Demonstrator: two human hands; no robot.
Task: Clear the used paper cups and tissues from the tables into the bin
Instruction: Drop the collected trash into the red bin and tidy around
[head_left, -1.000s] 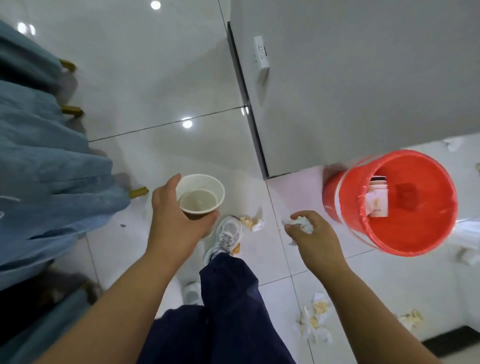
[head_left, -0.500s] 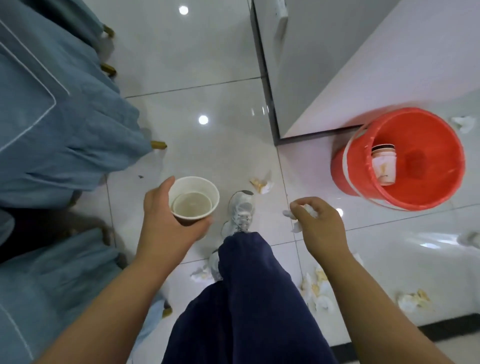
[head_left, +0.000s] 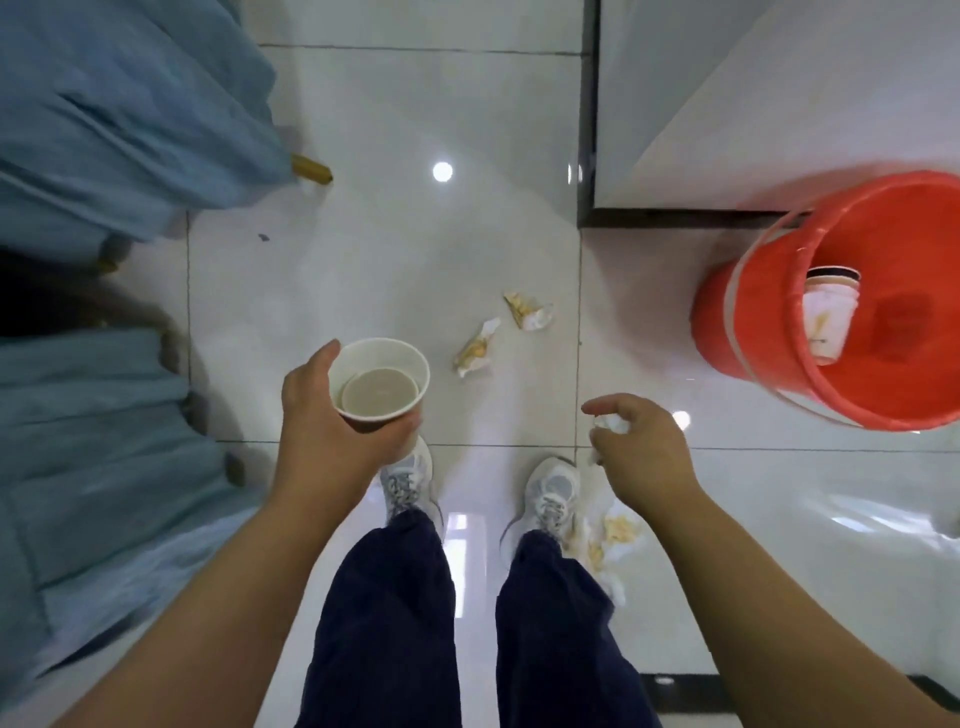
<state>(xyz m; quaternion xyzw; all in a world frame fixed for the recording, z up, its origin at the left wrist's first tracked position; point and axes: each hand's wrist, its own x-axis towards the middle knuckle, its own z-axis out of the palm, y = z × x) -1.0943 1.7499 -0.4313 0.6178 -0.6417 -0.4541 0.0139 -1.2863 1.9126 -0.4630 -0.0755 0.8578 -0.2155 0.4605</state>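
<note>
My left fingers (head_left: 318, 364) wrap the cup (head_left: 382, 387) mid-wall, likely flimsy, sloshing; right fingers (head_left: 609, 403) pinch a feather-light tissue (head_left: 614, 425).

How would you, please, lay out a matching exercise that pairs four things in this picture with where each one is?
Things
1. paper cup of brown liquid
2. white tissue wad
3. stained cups
4. yellow-stained tissues

Places
a. inside the red bin
b. lying on the floor
c. gripped by the left hand
d. pinched in the right hand

Pairs: 1-c, 2-d, 3-a, 4-b.
</note>
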